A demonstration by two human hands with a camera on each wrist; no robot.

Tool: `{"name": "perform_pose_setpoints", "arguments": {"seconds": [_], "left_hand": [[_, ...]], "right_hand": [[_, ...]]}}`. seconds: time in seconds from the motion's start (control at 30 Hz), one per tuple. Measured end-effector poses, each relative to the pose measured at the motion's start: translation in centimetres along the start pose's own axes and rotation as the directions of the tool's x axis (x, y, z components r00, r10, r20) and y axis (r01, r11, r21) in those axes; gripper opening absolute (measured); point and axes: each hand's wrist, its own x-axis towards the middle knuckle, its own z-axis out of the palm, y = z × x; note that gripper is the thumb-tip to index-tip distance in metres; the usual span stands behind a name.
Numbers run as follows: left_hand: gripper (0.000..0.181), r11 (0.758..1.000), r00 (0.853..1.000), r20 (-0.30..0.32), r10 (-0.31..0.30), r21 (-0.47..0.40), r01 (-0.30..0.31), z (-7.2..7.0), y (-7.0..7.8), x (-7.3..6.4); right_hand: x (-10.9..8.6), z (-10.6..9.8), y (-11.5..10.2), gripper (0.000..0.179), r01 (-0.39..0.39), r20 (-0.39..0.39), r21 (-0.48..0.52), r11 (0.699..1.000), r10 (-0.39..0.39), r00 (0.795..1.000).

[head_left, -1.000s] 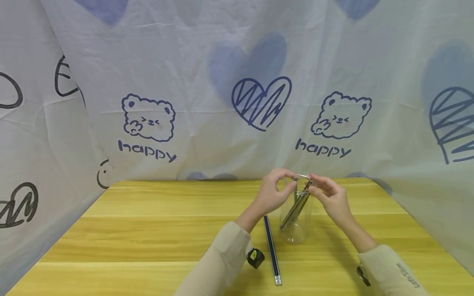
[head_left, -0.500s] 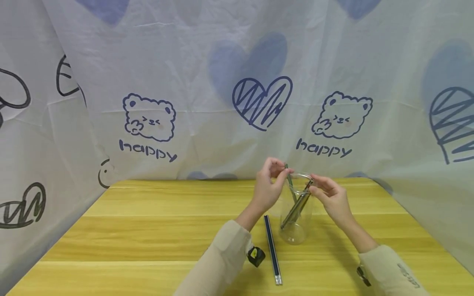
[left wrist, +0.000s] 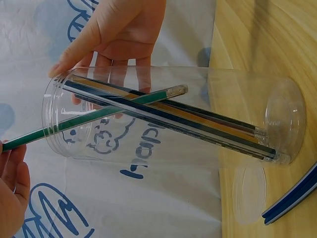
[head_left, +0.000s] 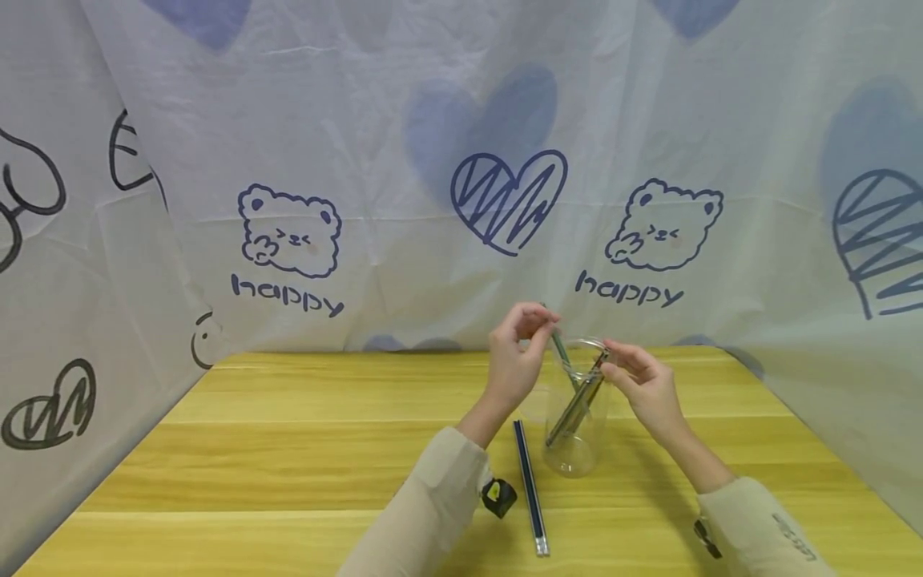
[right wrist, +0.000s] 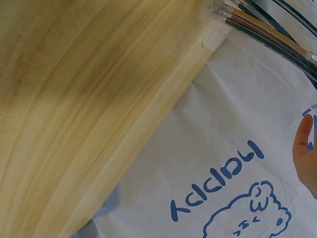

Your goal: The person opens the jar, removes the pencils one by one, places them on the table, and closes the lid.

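Observation:
My left hand (head_left: 513, 353) pinches the upper end of a green pencil (left wrist: 89, 118), just outside the mouth of a clear plastic jar (head_left: 570, 461). The pencil leans left through the rim, its lower end hanging inside the jar above the bottom. At the rim's right side my right hand (head_left: 646, 386) holds the upright jar between thumb and fingers. Several dark pencils and an ochre one (left wrist: 198, 118) lean together inside it, their silver-tipped ends at the bottom. The right wrist view shows only part of my right hand (right wrist: 306, 153) at its edge.
Dark blue pencils (head_left: 530, 489) lie side by side on the wooden table (head_left: 288, 465), left of the jar and near my left sleeve. A clear round lid (left wrist: 249, 196) lies beside the jar. A printed white cloth (head_left: 404, 280) hangs behind the table.
My left hand has moved up and left, drawing the green pencil partly out of the jar and tilting it left. My right hand and the jar have stayed in place.

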Motion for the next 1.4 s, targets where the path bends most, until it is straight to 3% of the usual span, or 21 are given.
{"name": "perform_pose_setpoints", "arguments": {"seconds": [0.33, 0.57, 0.83, 1.0, 1.23, 1.4], "left_hand": [[0.016, 0.998, 0.993, -0.103, 0.058, 0.025, -0.056, -0.3, 0.7, 0.6], [0.022, 0.998, 0.984, -0.165, 0.062, 0.005, -0.062, -0.8, -1.4, 1.0], [0.022, 0.997, 0.971, -0.235, 0.043, -0.045, -0.055, -1.5, -1.5, 1.3], [0.024, 0.997, 0.956, -0.292, 0.015, -0.07, -0.037, -2.0, -1.3, 1.5], [0.041, 0.992, 0.929, -0.367, -0.049, -0.124, 0.003, -2.9, -1.5, 1.4], [0.041, 0.986, 0.912, -0.403, -0.076, -0.169, 0.008, -3.4, -1.5, 1.5]], "right_hand": [[0.0, 0.2, 0.1, 0.028, 0.021, 0.004, 0.022, 1.0, -0.021, 1.0], [0.0, 0.2, 0.1, 0.028, 0.026, 0.001, 0.031, 0.999, -0.026, 1.0], [0.0, 0.1, 0.2, 0.028, 0.012, -0.011, -0.004, 1.0, -0.012, 1.0], [-0.1, 0.1, 0.3, 0.027, 0.015, -0.019, -0.014, 1.0, -0.015, 1.0], [-0.1, 0.2, 0.2, 0.027, 0.011, -0.023, -0.028, 1.0, -0.012, 1.0], [-0.1, 0.2, 0.2, 0.028, 0.009, -0.025, -0.042, 0.999, -0.01, 1.0]]}}
